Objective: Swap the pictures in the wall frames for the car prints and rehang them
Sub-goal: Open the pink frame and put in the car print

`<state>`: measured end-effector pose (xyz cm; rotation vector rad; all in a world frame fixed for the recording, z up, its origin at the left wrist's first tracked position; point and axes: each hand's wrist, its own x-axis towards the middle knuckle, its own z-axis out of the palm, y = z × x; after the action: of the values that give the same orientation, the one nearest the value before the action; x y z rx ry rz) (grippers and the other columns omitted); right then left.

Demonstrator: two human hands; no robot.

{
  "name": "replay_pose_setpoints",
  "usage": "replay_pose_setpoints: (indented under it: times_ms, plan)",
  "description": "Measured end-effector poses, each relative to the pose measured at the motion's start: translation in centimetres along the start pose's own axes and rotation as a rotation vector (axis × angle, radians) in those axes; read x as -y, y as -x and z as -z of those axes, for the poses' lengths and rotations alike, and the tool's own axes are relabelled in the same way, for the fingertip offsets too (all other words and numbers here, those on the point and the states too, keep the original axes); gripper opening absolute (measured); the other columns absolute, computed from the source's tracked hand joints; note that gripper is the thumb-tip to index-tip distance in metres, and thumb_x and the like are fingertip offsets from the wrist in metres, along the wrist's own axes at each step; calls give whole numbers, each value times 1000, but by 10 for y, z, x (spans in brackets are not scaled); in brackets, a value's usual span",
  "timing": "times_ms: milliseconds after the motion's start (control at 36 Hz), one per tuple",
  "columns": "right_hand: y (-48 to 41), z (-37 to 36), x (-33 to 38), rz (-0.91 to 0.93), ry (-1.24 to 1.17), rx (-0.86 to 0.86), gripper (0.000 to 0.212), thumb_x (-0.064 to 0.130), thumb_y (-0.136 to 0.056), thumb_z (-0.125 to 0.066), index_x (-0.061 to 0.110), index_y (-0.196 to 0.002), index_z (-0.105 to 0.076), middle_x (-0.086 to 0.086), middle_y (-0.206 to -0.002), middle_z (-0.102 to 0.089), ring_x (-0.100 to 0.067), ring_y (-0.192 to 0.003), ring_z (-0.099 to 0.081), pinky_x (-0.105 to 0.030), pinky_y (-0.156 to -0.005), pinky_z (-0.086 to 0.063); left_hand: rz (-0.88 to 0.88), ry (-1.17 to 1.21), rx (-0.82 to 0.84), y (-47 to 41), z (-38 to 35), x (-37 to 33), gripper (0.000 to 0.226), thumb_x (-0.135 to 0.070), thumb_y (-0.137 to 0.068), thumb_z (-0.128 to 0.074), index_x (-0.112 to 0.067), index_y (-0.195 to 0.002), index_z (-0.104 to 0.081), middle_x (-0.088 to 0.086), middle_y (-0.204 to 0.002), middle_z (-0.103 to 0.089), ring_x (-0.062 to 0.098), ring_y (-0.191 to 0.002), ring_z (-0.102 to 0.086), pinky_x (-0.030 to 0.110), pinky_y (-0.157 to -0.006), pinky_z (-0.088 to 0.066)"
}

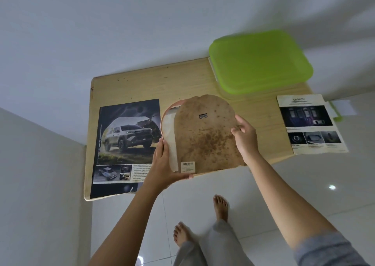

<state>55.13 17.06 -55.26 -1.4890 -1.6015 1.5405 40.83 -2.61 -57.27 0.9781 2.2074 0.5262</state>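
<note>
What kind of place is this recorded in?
Probably a home room, not a workshop: glossy white floor tiles, bare feet, a small light-wood table against a plain white wall, a green-lidded plastic box on it. The left hand holds a picture frame, the right hand its backing board.

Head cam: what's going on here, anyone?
A person holds an arched frame back side up over the wooden table. The left hand grips its lower left edge. The right hand pinches the right edge of the stained backing board, which sits shifted off the rim, with pale paper showing beside it. A car print and a safety sheet lie on the table, not yet fitted. A green-lidded box stands at the back.
</note>
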Motion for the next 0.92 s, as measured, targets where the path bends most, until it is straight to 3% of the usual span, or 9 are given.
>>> replay_pose_setpoints:
  times_ms: [194,306,444,667,778,917]
  plan:
    - [2,49,-15,-31,53,-129,46,1,-93,-45,17,-136,-46,-3,-143,-44,-19,-133,-38,-25,-98,-35,-32,-3,-6,3,4,2,142,-67,-51,-74,-17,-146,19,-7,-155,18,19,-144,9,45,-115,-12]
    - [1,74,-26,-61,143,-148,45,2,-93,-46,17,-135,-47,-6,-139,-47,-11,-108,-51,-27,-88,-41,-40,-14,1,6,8,2,140,-60,-53,-77,-16,-146,19,-5,-156,17,20,-144,8,43,-115,-11]
    - [-10,92,-31,-68,243,-198,43,4,-94,-45,16,-135,-46,-9,-138,-49,-23,-123,-48,-25,-85,-38,-40,-30,23,8,10,4,141,-60,-53,-77,-14,-145,19,-3,-156,18,20,-144,9,42,-115,-10]
    - [-26,90,-24,-33,365,-302,35,3,-93,-46,4,-128,-51,-19,-128,-54,-32,-114,-53,-32,-88,-43,-30,-38,30,12,13,9,139,-58,-55,-78,-16,-145,19,-4,-155,18,21,-144,8,43,-115,-11]
    - [-34,86,-25,-26,363,-340,31,2,-93,-45,2,-122,-55,-20,-123,-55,-31,-107,-55,-27,-79,-40,-25,-43,31,16,17,10,138,-54,-56,-79,-16,-145,19,-3,-156,17,20,-144,8,42,-115,-10]
    - [-40,82,-29,-32,342,-388,29,-1,-93,-43,1,-118,-56,-20,-122,-54,-33,-106,-55,-26,-79,-40,-10,-35,32,20,20,15,137,-53,-56,-80,-16,-145,17,-3,-156,15,20,-144,7,42,-115,-11]
